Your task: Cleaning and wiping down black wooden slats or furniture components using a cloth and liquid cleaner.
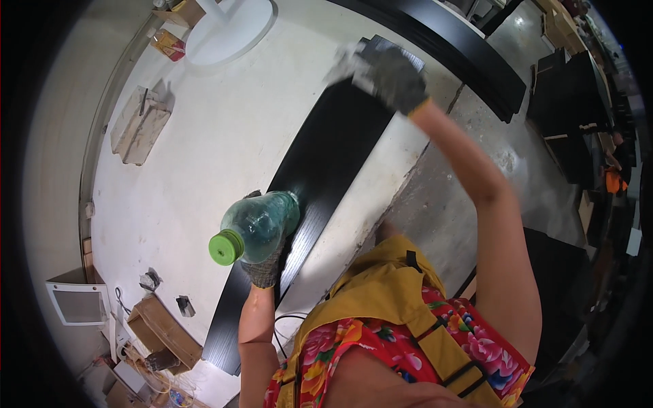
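Note:
A long black board (333, 143) with a fine grain lies slantwise across the white table. My left hand (262, 270), in a grey knit glove, is closed around a translucent green plastic bottle (262, 224) with a bright green cap. The bottle tilts over the near half of the board, cap toward me. At the board's far end is my right hand (400, 81), in a dark grey glove with a yellow cuff. It grips a whitish cloth (350, 70), smeared by motion, against or just above the surface. The right fingertips are blurred.
A taped block (141, 126), a bottle with a reddish label (167, 45) and a round white base (231, 30) stand at the left and far left. An open cardboard box (163, 333) sits at the near left. Curved black panels (469, 54) lie at the far right.

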`<state>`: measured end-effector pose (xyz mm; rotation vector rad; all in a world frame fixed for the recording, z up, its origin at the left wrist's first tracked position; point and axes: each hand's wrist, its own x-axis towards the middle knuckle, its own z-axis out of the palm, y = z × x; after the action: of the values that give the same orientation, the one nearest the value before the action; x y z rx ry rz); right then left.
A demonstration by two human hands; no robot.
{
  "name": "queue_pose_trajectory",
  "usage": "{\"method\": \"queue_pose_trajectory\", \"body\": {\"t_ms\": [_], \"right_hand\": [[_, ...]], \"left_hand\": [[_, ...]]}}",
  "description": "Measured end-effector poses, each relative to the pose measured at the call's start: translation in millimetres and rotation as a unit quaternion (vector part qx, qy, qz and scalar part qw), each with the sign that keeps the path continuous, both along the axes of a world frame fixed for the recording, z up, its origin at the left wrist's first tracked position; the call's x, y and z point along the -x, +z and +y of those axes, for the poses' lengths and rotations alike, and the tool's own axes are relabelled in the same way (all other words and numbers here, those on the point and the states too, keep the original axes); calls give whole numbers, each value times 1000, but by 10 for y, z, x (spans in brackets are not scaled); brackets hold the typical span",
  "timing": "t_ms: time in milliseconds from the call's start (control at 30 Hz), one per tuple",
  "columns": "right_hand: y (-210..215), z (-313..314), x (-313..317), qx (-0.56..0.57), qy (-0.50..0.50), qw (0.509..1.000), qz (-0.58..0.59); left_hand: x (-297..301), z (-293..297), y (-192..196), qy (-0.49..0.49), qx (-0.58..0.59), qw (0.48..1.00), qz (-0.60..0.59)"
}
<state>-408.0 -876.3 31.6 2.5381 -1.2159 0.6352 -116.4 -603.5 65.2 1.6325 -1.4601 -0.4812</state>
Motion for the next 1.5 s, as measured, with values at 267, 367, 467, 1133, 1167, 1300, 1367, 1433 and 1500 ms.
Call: {"method": "queue_pose_trajectory", "body": {"t_ms": [267, 367, 467, 1133, 1167, 1300, 1367, 1433, 1500], "right_hand": [[-2, -73, 487, -107, -19, 984, -143], [1, -391, 768, 47, -147, 988, 5], [-66, 250, 369, 45, -198, 978, -59], [-537, 1608, -195, -72, 32, 945, -319], [-431, 1983, -387, -49, 70, 960, -268], [-373, 2084, -331, -91, 121, 974, -167], [11, 1386, -5, -482, 178, 694, -505], [-247, 649, 459, -82, 78, 952, -286], [-291, 139, 845, 6, -111, 959, -260]], "left_hand": [[67, -2, 99, 6, 3, 1000, 29], [62, 8, 86, 7, -29, 999, 33], [18, 17, -83, 10, -25, 997, 76], [5, 27, -45, 35, -1, 995, 94], [-25, 57, -59, 37, -4, 995, 91], [-82, 148, -86, 15, -39, 993, 109], [-126, 200, -96, 37, -74, 992, 95], [-14, 140, -39, 19, -63, 988, 137], [15, 147, -38, 28, -67, 989, 131]]}}
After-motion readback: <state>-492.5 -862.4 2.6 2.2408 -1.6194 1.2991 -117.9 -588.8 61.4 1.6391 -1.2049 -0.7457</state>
